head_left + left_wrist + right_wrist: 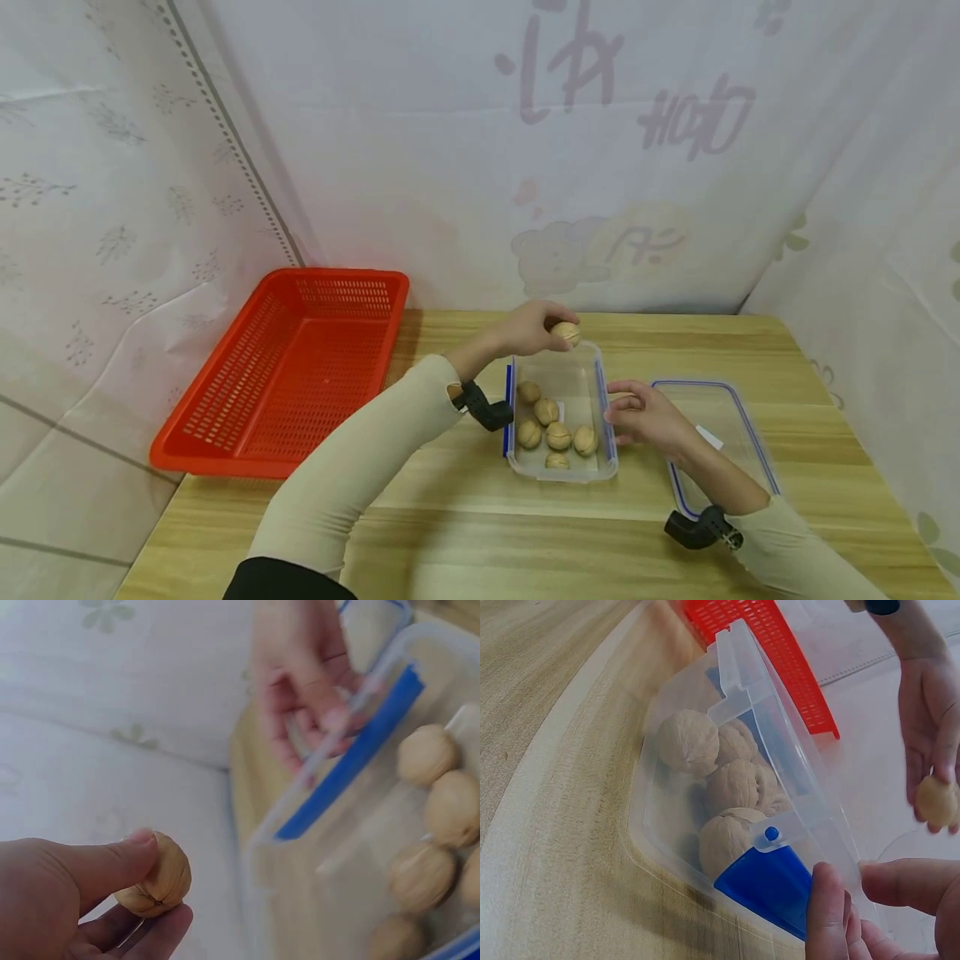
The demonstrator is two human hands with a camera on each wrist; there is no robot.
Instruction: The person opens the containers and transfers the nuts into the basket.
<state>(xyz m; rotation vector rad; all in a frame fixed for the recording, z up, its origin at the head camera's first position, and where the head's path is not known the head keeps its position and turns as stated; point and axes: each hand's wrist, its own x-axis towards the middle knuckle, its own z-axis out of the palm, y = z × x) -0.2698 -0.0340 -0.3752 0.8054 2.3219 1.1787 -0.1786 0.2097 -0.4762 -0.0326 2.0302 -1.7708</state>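
My left hand (534, 327) pinches a walnut (566, 334) between thumb and fingers, over the far end of a clear plastic container (561, 377). In the left wrist view the held walnut (166, 879) sits at the fingertips. Several more walnuts (558, 436) lie on the container's floor, mostly at its near end. At the container's right side, my right hand (651, 417) grips the rim; the right wrist view shows the thumb (900, 881) and fingers on either side of it. Blue clip flaps (769, 892) hang on the container's sides.
A red slotted plastic basket (315, 375) stands at the left of the wooden table (465, 542). To the right lies a clear lid (720, 417) with a blue seal, partly behind my right forearm. Printed cloth (450, 167) hangs behind the table and along both sides.
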